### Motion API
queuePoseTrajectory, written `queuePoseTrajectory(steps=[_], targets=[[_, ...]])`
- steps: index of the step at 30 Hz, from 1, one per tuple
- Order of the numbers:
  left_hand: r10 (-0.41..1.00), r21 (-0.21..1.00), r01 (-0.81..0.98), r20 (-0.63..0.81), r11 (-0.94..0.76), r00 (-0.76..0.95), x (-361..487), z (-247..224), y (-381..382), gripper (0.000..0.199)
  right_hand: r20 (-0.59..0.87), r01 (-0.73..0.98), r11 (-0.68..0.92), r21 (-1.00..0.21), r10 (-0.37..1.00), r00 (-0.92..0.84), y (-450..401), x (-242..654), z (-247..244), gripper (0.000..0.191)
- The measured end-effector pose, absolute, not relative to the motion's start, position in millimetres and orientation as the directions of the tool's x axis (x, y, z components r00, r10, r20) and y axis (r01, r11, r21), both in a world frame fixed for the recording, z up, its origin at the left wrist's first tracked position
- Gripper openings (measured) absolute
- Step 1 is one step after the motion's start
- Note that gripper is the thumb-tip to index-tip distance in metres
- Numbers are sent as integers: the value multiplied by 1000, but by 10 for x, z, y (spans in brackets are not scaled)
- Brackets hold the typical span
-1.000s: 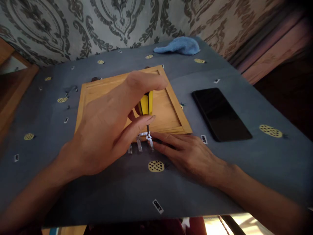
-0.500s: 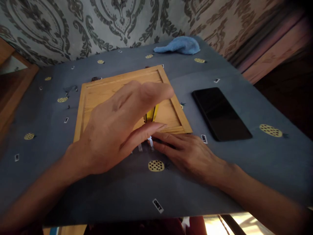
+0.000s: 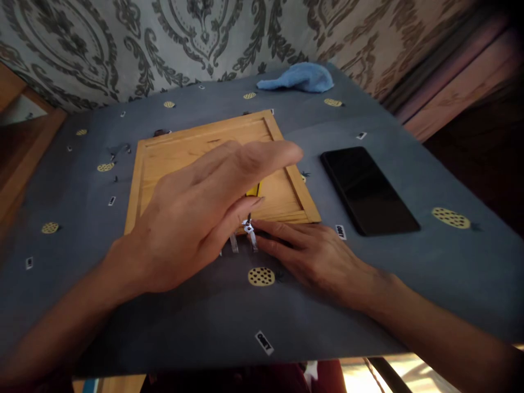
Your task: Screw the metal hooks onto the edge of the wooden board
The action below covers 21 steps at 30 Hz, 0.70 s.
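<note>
A framed wooden panel (image 3: 180,158) lies flat on the cloth-covered table. Above its near edge, my left hand (image 3: 196,213) is closed around a screwdriver; only part of the yellow handle (image 3: 254,189) shows between thumb and fingers. The dark tip of its shaft points down at a small metal hinge (image 3: 248,227) on that edge. My right hand (image 3: 315,254) rests low on the table, its fingertips pressed against the hinge and the panel's edge. A second metal strip (image 3: 233,243) sticks out just left of the hinge.
A black phone (image 3: 368,191) lies right of the panel. A blue cloth (image 3: 301,78) is bunched at the table's back edge. Small dark bits (image 3: 115,179) lie left of the panel, and a dark piece (image 3: 161,132) sits behind it. A patterned curtain (image 3: 196,38) hangs behind.
My left hand has turned slightly and its thumb has drawn back, uncovering the screwdriver's tip and the hinge. The right hand stays in place.
</note>
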State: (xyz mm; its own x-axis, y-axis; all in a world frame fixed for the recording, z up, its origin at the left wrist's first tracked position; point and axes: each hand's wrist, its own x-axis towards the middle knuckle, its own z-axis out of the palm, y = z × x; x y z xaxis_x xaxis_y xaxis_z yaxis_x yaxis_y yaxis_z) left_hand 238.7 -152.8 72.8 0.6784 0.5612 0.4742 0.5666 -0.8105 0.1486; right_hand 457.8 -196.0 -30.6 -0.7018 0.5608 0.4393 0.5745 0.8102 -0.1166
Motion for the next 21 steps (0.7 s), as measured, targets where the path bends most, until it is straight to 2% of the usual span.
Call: queuePoseTrajectory(steps=[13,21], targets=[[539,109,572,510,-813,670,2396,743,-1553,30,435,575,810,-118,562,-703,-1967,4588,-335,34],[534,145,543,504,-827,679,2403,748,-1529,33,424,580,806,-122,570,-704,-1971,4580,-322,35]])
